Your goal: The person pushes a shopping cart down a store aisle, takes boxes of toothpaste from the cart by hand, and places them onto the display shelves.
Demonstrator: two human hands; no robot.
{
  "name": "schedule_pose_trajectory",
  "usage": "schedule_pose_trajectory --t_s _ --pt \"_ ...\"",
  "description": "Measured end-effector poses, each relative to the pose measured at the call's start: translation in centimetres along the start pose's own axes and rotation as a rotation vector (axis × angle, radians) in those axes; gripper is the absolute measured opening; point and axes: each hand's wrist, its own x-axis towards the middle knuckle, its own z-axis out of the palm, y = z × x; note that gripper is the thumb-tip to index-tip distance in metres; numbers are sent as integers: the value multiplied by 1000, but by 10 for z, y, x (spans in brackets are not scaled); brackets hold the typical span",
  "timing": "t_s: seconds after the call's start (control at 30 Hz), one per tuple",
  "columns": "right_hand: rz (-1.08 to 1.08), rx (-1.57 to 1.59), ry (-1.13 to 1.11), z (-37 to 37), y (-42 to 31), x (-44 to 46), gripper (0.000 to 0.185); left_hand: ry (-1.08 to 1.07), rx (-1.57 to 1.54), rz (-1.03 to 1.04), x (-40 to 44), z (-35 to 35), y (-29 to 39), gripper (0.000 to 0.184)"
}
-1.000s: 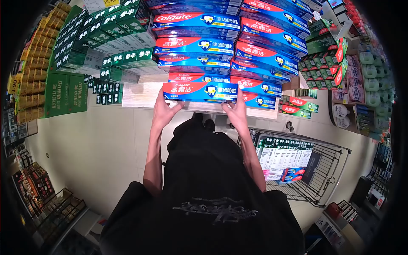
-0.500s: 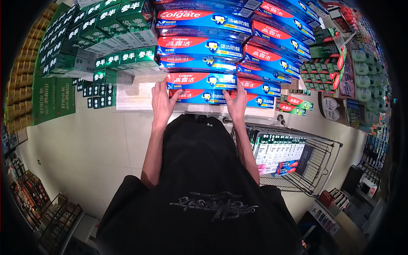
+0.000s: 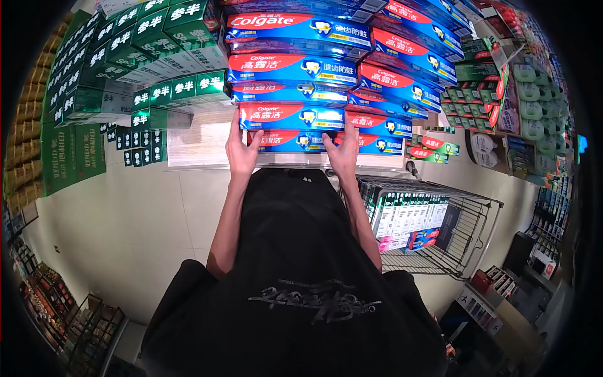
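Note:
Two blue-and-red Colgate toothpaste boxes lie one above the other at the front of the display: an upper toothpaste box [image 3: 276, 117] and a lower toothpaste box [image 3: 286, 142]. My left hand [image 3: 243, 152] grips their left end, fingers reaching up along the side and thumb on the front. At the right end my right hand [image 3: 343, 152] mirrors it, with its thumb bent toward the lower box. The fingertips behind the ends are partly hidden. More toothpaste boxes [image 3: 292, 68] are stacked right behind, in stepped rows.
Green-and-white boxes [image 3: 182, 88] stand stacked to the left on the wooden display top [image 3: 200, 144]. On the right are further Colgate boxes [image 3: 383, 78]. A wire shopping cart [image 3: 468, 245] holding white-and-green boxes [image 3: 414, 213] stands at my right side.
Both hands stay at the ends of the front toothpaste boxes, with the upper box sitting slightly higher in view. The whole view has shifted a little, and the scene appears slightly further left.

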Motion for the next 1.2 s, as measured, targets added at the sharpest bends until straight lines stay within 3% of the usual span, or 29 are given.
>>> schedule_pose_trajectory --t_s 0.13,0.23,0.43,0.53,0.73,0.93,1.2 --pt "7 87 7 2 4 0 71 8 1 -25 2 -1 -2 73" --pt "28 178 1 4 8 1 68 50 13 113 4 2 0 77" --pt "106 298 -16 7 11 5 64 60 49 78 5 -1 5 83" --pt "73 313 -24 6 12 6 63 33 -116 3 5 -4 7 86" --pt "32 420 -12 9 15 8 66 10 -35 44 6 -3 6 89" --pt "39 493 10 0 -9 3 75 10 50 60 8 -6 5 87" --pt "-29 495 36 4 -1 0 72 45 109 144 6 -5 10 80"
